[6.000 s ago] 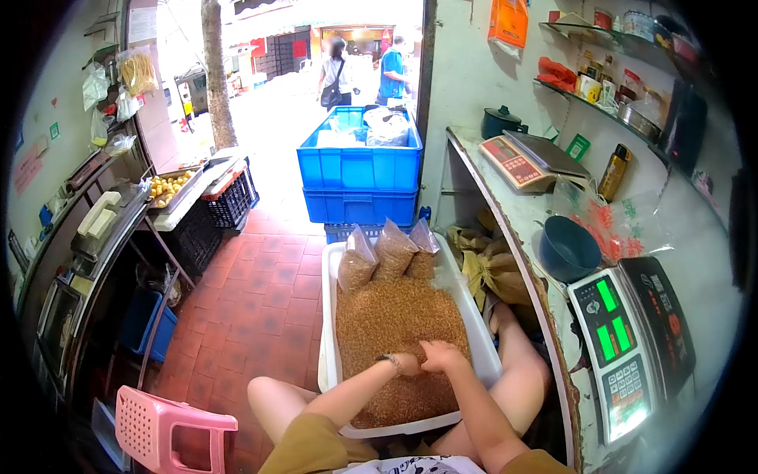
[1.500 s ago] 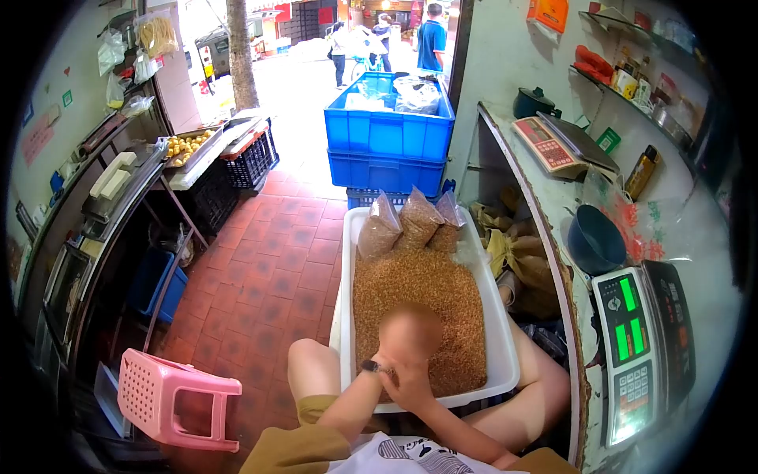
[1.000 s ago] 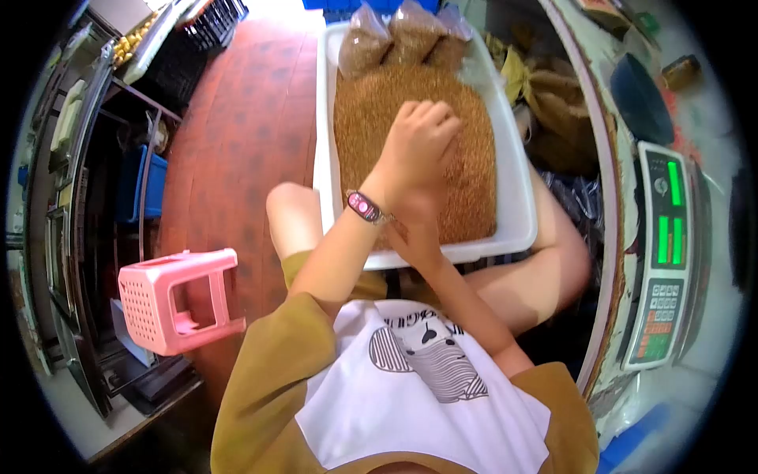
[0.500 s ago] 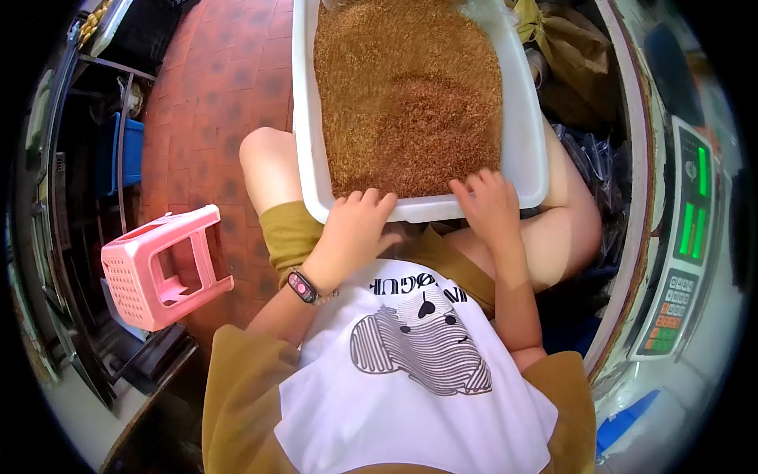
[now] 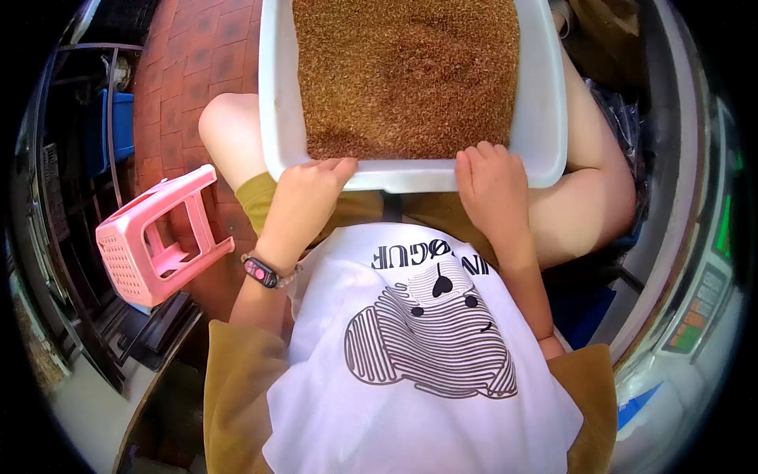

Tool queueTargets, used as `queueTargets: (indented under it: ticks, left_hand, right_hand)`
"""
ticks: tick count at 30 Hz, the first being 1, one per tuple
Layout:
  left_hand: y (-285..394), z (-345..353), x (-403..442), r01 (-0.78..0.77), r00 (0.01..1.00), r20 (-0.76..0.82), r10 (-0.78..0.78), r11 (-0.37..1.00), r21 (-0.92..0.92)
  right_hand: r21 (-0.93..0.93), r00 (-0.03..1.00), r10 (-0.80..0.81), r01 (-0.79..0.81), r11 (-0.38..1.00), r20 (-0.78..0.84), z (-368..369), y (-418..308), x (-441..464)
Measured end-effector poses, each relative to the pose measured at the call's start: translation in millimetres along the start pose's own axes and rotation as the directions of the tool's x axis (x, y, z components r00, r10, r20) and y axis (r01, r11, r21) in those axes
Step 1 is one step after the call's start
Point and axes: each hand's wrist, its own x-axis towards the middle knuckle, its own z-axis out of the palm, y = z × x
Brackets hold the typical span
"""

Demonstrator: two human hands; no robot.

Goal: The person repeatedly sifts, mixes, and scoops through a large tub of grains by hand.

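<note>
A white plastic tub [image 5: 278, 95] sits between my bent legs, holding a broad layer of brown, grain-like bits [image 5: 407, 87]. My left hand [image 5: 309, 193] grips the tub's near rim toward its left corner, fingers curled over the edge. Farther right on that same rim is my right hand [image 5: 493, 186], its fingers hooked over the inside and their tips close to the brown bits. Both thumbs lie along the near side of the tub. On my left wrist is a dark fitness band [image 5: 260, 272].
A pink plastic stool [image 5: 162, 237] lies tipped at the left, on dark shelving. Red floor tiles [image 5: 178, 95] run beside the tub. A blue bin [image 5: 118, 126] stands far left. On the right counter is a scale with a green display [image 5: 724, 225]; dark plastic bags [image 5: 616, 110] are by my right leg.
My left hand has shifted left along the rim and its fingers have closed over it. The right hand stays on the rim. The brown bits look more evenly spread, and the view has shifted.
</note>
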Motion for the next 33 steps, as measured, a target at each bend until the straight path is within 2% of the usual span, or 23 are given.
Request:
queueTargets:
  ticks: [3,7,10,11,13,15,17,19,20,21,22,24,25,26,27,28,29,30,33]
  left_hand:
    - [1,-12,-5,0.002,1.000,0.009,-0.001,0.999,-0.044]
    - [3,-13,-4,0.079,0.996,0.053,-0.071,0.983,-0.164]
    - [9,-35,4,0.131,0.991,0.077,-0.111,0.932,-0.337]
    - [7,-38,3,0.117,0.993,0.048,-0.107,0.915,-0.385]
    - [-2,-43,6,0.149,0.989,0.067,-0.133,0.911,-0.384]
    - [-27,-40,25,0.232,0.969,0.155,-0.194,0.931,-0.283]
    - [-52,-30,50,0.226,0.967,0.131,-0.218,0.973,-0.053]
    - [-57,-39,77,0.256,0.966,0.043,-0.257,0.966,0.028]
    - [-71,-33,97,0.258,0.962,0.082,-0.260,0.965,0.037]
    - [-87,-27,119,0.260,0.957,0.123,-0.264,0.964,0.047]
    - [-99,-35,139,0.252,0.906,0.331,-0.264,0.964,0.081]
    - [-112,-33,153,0.277,0.895,0.358,-0.268,0.961,0.026]
    - [-116,-12,148,0.300,0.942,0.179,-0.285,0.951,-0.066]
    - [-120,3,144,0.306,0.950,-0.009,-0.312,0.938,-0.160]
    - [-119,9,144,0.353,0.916,0.014,-0.401,0.789,-0.502]
    - [-117,16,144,0.346,0.878,0.069,-0.473,0.530,-0.774]
    - [-113,14,143,0.282,0.844,0.143,-0.517,0.200,-0.938]
    - [-114,6,141,0.177,0.873,0.085,-0.480,0.151,-0.973]
    - [-110,-14,137,0.013,0.904,0.125,-0.408,-0.267,-0.964]
  right_hand:
    - [0.031,0.998,0.002,-0.004,1.000,0.065,1,-12,-3]
    - [0.048,0.985,0.029,-0.037,0.998,0.169,1,-7,6]
    - [0.098,0.932,0.015,-0.054,0.994,0.363,-7,4,26]
    - [0.179,0.906,-0.017,-0.066,0.982,0.424,-11,8,35]
    - [0.329,0.842,-0.090,-0.107,0.938,0.532,-13,19,57]
    - [0.294,0.881,-0.135,-0.004,0.956,0.453,0,31,79]
    - [0.200,0.842,-0.089,-0.023,0.979,0.533,-3,30,106]
    - [0.195,0.854,-0.115,0.016,0.981,0.508,-2,31,134]
    - [0.187,0.884,-0.085,-0.003,0.982,0.460,1,32,148]
    - [0.182,0.910,-0.055,-0.023,0.983,0.410,5,33,160]
    - [0.180,0.933,-0.024,-0.044,0.983,0.360,8,32,166]
    - [0.437,0.993,-0.020,-0.034,0.899,0.119,9,18,157]
    - [0.552,1.000,0.005,-0.004,0.834,0.000,13,11,155]
    - [0.626,0.973,-0.048,0.182,0.758,-0.224,32,7,151]
    - [0.633,0.966,-0.131,0.245,0.734,-0.222,41,2,151]
    - [0.641,0.953,-0.210,0.303,0.705,-0.220,48,-3,150]
    - [0.647,0.932,-0.287,0.361,0.671,-0.222,54,-9,151]
    - [0.630,0.909,-0.363,0.406,0.662,-0.204,61,-17,151]
    - [0.575,0.828,-0.540,0.520,0.632,-0.155,76,-34,151]
